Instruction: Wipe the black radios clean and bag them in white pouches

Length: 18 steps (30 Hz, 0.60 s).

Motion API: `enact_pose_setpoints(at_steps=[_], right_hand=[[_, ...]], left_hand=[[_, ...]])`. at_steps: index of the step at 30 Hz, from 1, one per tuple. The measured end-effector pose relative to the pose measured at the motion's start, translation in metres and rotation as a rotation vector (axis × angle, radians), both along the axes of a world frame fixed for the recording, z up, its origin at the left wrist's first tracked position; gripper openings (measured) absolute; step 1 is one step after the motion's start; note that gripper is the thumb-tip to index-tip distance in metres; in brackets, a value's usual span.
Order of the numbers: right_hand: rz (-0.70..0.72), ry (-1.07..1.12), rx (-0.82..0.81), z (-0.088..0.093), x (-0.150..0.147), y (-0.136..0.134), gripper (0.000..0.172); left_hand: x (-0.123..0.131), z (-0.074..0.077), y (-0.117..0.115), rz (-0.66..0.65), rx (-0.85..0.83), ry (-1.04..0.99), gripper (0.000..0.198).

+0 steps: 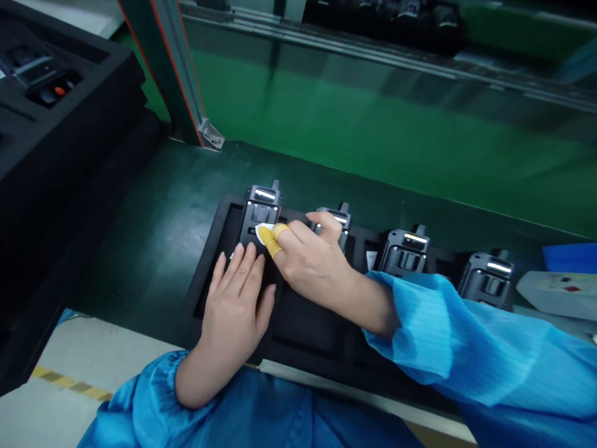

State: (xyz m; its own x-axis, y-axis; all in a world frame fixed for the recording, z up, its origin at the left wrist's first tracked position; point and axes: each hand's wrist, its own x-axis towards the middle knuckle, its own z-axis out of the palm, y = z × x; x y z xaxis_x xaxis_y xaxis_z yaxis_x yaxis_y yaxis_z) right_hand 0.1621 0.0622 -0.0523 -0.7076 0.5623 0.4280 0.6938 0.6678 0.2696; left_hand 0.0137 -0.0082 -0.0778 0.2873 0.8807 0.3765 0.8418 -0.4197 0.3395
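Note:
A dark handheld radio (pixel 261 198) with a short antenna stub sits in the leftmost slot of a black foam tray (pixel 205 261). My left hand (pixel 236 298) lies flat over its lower part, fingers stretched out. With yellow finger cots on its fingertips, my right hand (pixel 310 258) pinches a small white wipe (pixel 260 235) against the radio's face, beside a label that I can only partly read. Behind this hand is a second radio (pixel 344 219), partly covered. Farther right stand a third radio (pixel 403 252) and a fourth radio (pixel 487 277), both partly behind my right sleeve.
Stacked black foam trays (pixel 93 118) rise at the left, with a device in the top one. A metal post (pixel 172 68) stands at the back left of the green bench (pixel 144 218). Blue and pale objects lie at the right edge. More devices sit on a shelf behind.

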Motion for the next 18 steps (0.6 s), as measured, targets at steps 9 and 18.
enact_pose_setpoints(at_steps=[9, 18], right_hand=[[-0.385, 0.180, -0.045, 0.027, 0.098, -0.029, 0.031], [-0.777, 0.072, 0.299, 0.045, 0.240, -0.123, 0.034]], left_hand=[[-0.002, -0.003, 0.001, -0.018, 0.037, -0.013, 0.043], [-0.008, 0.007, 0.005, 0.062, 0.024, -0.010, 0.068]])
